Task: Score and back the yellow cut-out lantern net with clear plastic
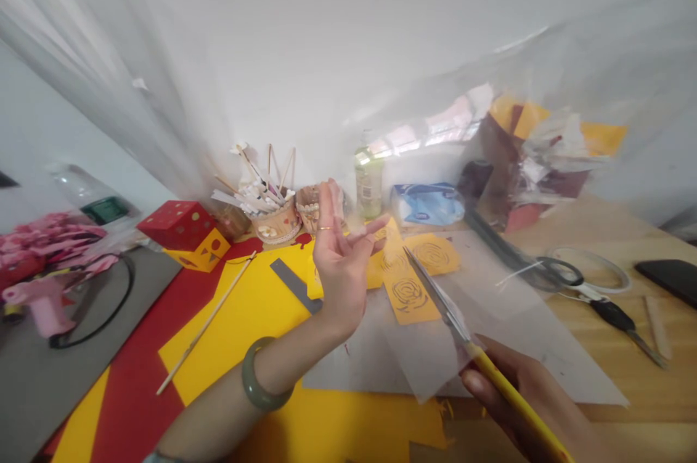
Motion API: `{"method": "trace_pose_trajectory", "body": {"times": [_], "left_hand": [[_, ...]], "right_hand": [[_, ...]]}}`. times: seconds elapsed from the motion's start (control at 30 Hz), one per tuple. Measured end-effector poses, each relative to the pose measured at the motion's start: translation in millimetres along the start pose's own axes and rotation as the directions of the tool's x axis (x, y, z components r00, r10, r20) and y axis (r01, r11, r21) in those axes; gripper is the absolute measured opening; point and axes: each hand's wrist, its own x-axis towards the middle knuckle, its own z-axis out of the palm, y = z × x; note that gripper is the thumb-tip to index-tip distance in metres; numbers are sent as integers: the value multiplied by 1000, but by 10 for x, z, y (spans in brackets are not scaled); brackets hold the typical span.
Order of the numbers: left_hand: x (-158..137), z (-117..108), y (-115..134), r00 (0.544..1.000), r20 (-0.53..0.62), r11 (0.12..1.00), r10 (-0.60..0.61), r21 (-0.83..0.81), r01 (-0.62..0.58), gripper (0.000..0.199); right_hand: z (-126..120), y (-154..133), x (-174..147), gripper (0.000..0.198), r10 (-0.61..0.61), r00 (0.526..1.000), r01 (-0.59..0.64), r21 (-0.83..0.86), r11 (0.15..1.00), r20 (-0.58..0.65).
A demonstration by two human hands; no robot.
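My left hand is raised near the middle, with a ring and a green bangle. Thumb and forefinger are pinched at the edge of a yellow paper cutout with swirling rose patterns; other fingers point up. From the lower right, my right hand grips a tool with a yellow handle and a long pointed metal end. Its tip is close to the patterned paper, and I cannot tell whether they touch. Behind the tool is a translucent sheet.
Yellow sheets and red paper cover the left side, with a thin stick on top. A red-and-yellow box, a pink glue gun and a tissue pack surround them. Scissors lie right. Clear plastic hangs behind.
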Motion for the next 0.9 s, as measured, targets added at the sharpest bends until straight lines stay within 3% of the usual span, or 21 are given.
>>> {"method": "trace_pose_trajectory", "body": {"times": [0.17,0.33,0.47,0.73,0.9], "left_hand": [[-30,-2,-12,1000,9,1000,-28,-13,28,77],[-46,-18,-27,998,14,998,-65,-18,66,78],[-28,-3,19,996,9,996,-91,-23,91,79],[-31,27,69,992,9,992,-125,-24,126,80],[-35,29,58,993,6,991,-121,-60,121,81]], "right_hand": [[50,-164,9,45,155,988,-154,89,984,-11],[62,-250,10,34,154,988,-151,143,978,-8],[34,-295,-1,21,213,976,-217,183,959,39],[-40,-360,-9,18,179,971,-207,177,962,161],[-11,-366,-49,18,124,992,-124,126,984,12]]}}
